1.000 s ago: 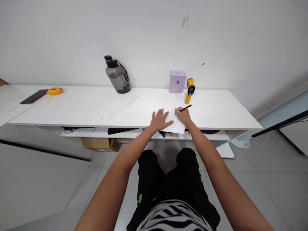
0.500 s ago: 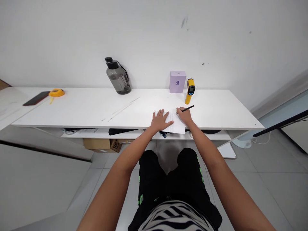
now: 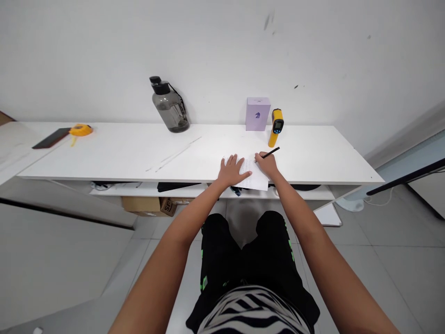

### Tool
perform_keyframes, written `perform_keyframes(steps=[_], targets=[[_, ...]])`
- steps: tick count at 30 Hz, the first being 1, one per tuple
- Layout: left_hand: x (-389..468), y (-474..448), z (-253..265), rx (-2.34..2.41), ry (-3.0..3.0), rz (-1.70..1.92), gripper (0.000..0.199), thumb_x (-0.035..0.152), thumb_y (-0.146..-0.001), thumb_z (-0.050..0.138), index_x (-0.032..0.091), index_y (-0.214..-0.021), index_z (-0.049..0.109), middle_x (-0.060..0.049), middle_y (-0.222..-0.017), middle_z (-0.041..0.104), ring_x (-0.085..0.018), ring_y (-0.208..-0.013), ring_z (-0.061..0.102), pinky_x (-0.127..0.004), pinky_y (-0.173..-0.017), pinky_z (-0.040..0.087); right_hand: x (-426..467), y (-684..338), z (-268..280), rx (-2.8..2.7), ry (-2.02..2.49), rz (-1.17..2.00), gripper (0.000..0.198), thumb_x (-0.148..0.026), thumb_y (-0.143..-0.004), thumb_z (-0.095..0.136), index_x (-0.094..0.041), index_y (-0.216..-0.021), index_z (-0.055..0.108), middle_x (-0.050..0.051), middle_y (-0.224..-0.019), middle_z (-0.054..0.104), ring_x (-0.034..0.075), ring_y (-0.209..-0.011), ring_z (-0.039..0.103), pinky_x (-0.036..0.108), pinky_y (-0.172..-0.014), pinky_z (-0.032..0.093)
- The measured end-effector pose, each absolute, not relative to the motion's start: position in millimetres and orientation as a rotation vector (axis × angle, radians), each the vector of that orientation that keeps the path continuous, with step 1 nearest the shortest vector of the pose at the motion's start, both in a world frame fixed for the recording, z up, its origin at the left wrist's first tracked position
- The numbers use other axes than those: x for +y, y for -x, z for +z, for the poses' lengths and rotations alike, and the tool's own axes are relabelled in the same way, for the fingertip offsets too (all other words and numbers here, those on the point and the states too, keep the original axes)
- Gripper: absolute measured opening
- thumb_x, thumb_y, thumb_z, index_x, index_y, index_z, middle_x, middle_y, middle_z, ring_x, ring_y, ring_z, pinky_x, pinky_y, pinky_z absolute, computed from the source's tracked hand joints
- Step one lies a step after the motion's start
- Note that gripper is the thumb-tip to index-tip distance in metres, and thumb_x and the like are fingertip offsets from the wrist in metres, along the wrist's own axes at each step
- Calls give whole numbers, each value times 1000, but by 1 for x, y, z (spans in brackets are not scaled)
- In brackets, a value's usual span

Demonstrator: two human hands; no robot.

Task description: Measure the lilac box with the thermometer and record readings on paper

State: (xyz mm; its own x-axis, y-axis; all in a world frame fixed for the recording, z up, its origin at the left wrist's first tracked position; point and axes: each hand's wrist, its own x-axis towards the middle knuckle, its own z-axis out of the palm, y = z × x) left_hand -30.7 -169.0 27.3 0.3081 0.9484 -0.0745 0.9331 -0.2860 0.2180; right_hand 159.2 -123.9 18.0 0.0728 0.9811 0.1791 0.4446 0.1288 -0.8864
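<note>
- Watching remotely, I see the left hand [image 3: 230, 173] spread wide and flat on a paper [image 3: 255, 180].
- The right hand [image 3: 267, 165] holds a black pen [image 3: 273, 152]; I cannot tell whether its tip touches the paper.
- The paper reaches from under the left hand to the right hand, overhanging the white tabletop [image 3: 313, 162].
- Beyond the right hand stand a yellow handheld device [image 3: 273, 138] and a lilac box [image 3: 256, 120].

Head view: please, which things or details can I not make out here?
In the head view:
Paper: marks too small to read; left hand covers part.
Infrared thermometer: display too small to read.
Cardboard box: top hidden by lower shelf.
White object, bottom left: cut off by the edge.
</note>
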Motion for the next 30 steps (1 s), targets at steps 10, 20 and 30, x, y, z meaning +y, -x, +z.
perform_keyframes(steps=[10, 20, 30], targets=[[-170, 30, 27, 1722, -2360, 102, 99, 86, -87, 17, 23, -164, 24, -8, -175, 9, -33, -162, 4, -59, -129, 2, -125, -159, 19, -1501, 1426, 755, 32, -39, -83, 54, -22, -55, 52, 1, -63, 62, 17, -69, 54, 31, -70, 43], [-169, 31, 27, 1722, -2372, 98, 100, 86, -87, 16, 23, -164, 24, -10, -174, 9, -33, -162, 6, -60, -128, 3, -125, -160, 18, -1490, 1454, 756, 30, -38, -82, 54, -23, -57, 47, 0, -60, 58, 17, -68, 51, 31, -67, 41], [-171, 29, 31, 1737, -2365, 95, 97, 84, -89, 19, 23, -163, 25, -11, -174, 11, -32, -162, 7, -59, -129, 4, -123, -159, 19, -1496, 1470, 784, 30, -32, -80, 55, -22, -52, 49, 0, -60, 60, 17, -66, 54, 31, -68, 41]])
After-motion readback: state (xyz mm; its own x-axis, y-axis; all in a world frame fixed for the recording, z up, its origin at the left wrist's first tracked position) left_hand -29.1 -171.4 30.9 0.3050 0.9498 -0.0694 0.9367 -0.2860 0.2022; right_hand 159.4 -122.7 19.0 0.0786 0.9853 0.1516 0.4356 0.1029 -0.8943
